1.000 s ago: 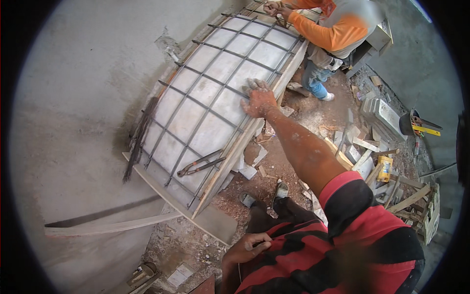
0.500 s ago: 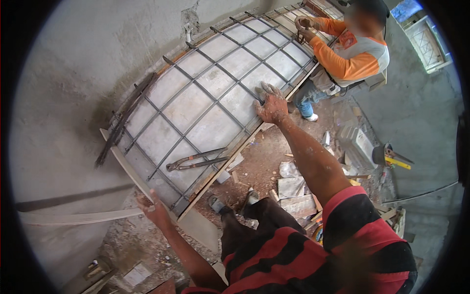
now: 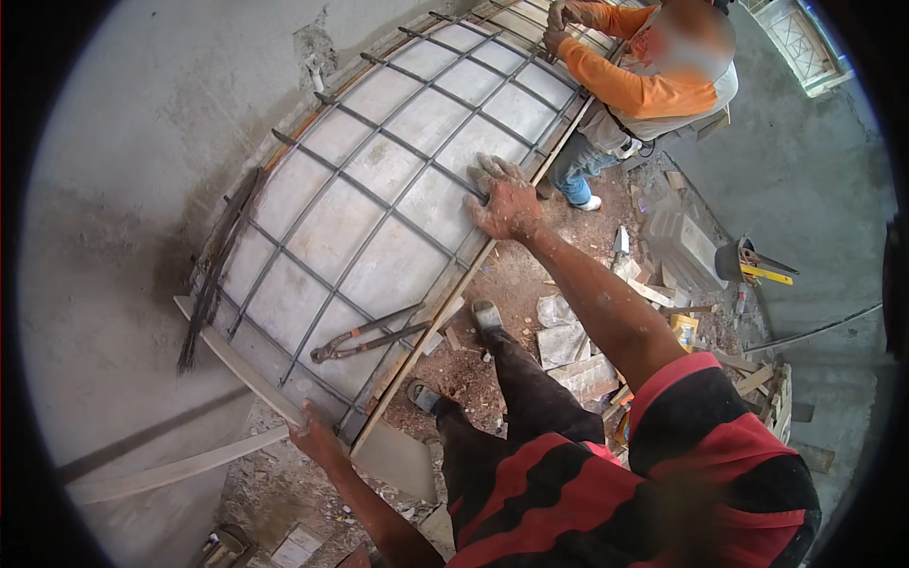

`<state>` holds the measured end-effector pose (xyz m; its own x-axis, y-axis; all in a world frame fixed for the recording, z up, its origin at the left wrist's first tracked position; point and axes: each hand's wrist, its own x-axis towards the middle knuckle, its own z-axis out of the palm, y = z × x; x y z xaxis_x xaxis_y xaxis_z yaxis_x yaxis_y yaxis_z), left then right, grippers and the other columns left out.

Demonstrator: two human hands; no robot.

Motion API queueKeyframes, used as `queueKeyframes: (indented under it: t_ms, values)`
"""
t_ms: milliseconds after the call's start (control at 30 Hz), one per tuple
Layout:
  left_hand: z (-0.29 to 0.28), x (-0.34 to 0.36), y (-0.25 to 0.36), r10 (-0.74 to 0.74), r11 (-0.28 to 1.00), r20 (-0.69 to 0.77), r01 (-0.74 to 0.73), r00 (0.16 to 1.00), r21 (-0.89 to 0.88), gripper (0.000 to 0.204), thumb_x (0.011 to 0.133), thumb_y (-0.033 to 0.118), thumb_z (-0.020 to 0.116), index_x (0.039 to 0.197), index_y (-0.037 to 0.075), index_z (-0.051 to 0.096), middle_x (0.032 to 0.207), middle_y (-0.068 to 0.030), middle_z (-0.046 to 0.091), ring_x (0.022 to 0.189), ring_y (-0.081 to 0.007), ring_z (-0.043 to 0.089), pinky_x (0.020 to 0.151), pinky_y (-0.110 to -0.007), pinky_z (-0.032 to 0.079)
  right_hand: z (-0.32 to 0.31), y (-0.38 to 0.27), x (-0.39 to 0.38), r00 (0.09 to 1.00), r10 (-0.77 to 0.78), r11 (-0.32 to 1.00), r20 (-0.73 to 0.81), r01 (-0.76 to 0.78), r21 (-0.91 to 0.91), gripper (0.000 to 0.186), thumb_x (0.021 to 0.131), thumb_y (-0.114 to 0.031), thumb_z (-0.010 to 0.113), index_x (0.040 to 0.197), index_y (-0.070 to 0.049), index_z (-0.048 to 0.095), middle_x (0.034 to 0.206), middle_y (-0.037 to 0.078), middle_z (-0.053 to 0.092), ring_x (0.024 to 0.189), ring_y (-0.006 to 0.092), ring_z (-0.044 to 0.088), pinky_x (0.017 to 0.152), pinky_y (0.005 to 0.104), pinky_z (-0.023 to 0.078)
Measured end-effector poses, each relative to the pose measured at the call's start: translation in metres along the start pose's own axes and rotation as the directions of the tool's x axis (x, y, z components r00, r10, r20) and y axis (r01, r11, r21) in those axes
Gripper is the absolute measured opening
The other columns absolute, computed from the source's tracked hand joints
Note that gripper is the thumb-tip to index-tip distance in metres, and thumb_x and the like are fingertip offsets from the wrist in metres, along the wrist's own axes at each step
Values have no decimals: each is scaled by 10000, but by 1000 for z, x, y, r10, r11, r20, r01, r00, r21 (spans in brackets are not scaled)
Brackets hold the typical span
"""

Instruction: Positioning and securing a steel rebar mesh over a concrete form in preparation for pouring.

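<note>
Head view: large curved grey formwork panel with dark steel rebar grid (image 3: 379,218) leans against grey concrete wall (image 3: 123,142), wooden edge strip along lower side.

Right hand (image 3: 507,199) flat on panel's upper edge, fingers spread, pressing. Left hand (image 3: 317,437) curled round lower corner of wooden edge strip (image 3: 431,331).

Long-handled bolt cutters (image 3: 365,336) lie loose on grid. Second person in orange sleeves (image 3: 653,76) grips far end.

Judgement: keep both hands wide apart, move together with second person; watch that cutters do not slide off; feet clear of rubble-strewn floor (image 3: 568,312).
</note>
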<state>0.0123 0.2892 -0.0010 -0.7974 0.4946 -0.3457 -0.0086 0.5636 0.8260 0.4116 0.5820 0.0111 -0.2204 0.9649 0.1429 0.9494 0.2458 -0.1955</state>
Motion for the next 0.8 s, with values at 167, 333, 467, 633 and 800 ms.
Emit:
queueKeyframes:
  t_ms: [167,333,467,633,800]
  values:
    - [-8,-3,3,56,993,-50,-51,997,103,432,984,231,665,1220,-126,607,1130,-189,667,967,-259,602,900,-403,481,-7,-9,-1,999,1,998,38,-4,69,628,915,-428,535,1407,-38,568,1596,208,383,1488,397,320,1253,483,205]
    - [5,3,12,-211,958,-193,243,958,155,697,956,421,699,1310,-162,558,1262,-282,638,1109,-328,624,981,-428,471,1,9,-5,999,11,992,38,-16,124,631,921,-402,510,1416,-14,555,1597,221,372,1501,382,302,1261,497,162]
    - [-9,6,4,-48,882,-198,135,979,452,776,937,565,673,1241,-148,639,1191,-282,686,1080,-337,646,989,-436,479,8,-2,-7,999,-22,983,35,15,185,621,928,-362,485,1407,29,548,1595,253,352,1507,401,271,1264,515,115]
    - [-8,31,-17,-64,758,-294,238,954,608,953,850,753,650,1172,-144,676,1062,-267,718,961,-335,651,886,-491,504,15,11,-10,996,-17,928,-89,49,370,623,882,-322,518,1301,135,582,1556,347,343,1479,486,272,1252,564,119]
    - [-7,22,-8,-49,819,-246,180,968,545,968,936,814,380,1259,-50,674,1161,-299,690,1072,-380,655,968,-474,500,11,11,-10,987,-48,912,-155,107,397,623,856,-305,531,1271,156,585,1532,377,357,1465,514,287,1236,604,149]
